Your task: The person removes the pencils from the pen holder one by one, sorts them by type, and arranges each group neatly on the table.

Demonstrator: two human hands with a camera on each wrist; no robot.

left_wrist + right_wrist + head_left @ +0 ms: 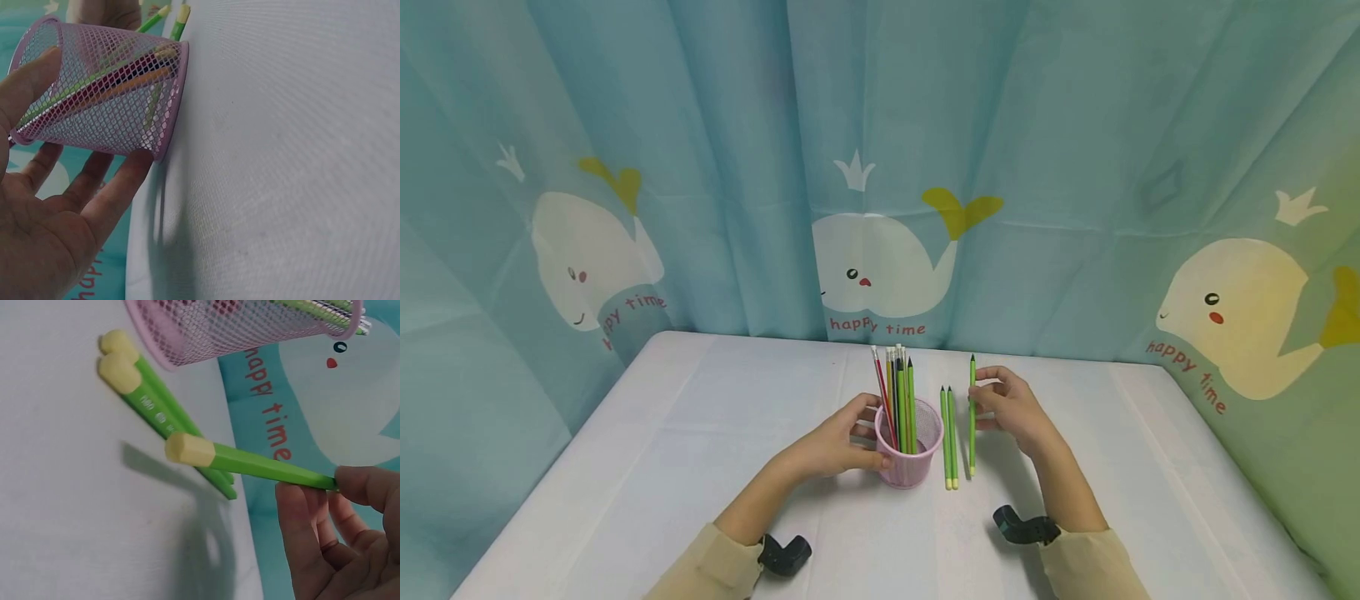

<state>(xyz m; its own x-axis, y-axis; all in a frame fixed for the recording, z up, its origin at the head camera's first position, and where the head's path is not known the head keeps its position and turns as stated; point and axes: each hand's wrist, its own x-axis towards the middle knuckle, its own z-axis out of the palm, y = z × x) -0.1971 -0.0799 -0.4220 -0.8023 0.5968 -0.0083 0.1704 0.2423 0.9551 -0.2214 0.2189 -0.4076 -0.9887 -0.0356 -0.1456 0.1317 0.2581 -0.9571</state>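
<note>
A pink mesh pencil cup [907, 475] stands upright on the table, holding several pencils [901, 400], some green, one red. My left hand [829, 443] holds the cup from its left side, thumb in front and fingers [122, 184] spread behind. To the right of the cup, my right hand [1011, 408] pinches a green pencil [250, 464] between thumb and fingers near its dark tip. The pale yellow end points down, lifted above the table in the right wrist view. Two more green pencils [951, 450] lie side by side between the cup and my right hand.
The table [700, 433] has a white cloth. Behind it hangs a blue-green curtain [737, 167] printed with white whales and the words "happy time". Each wrist wears a dark camera mount, the left one [786, 556] and the right one [1025, 527].
</note>
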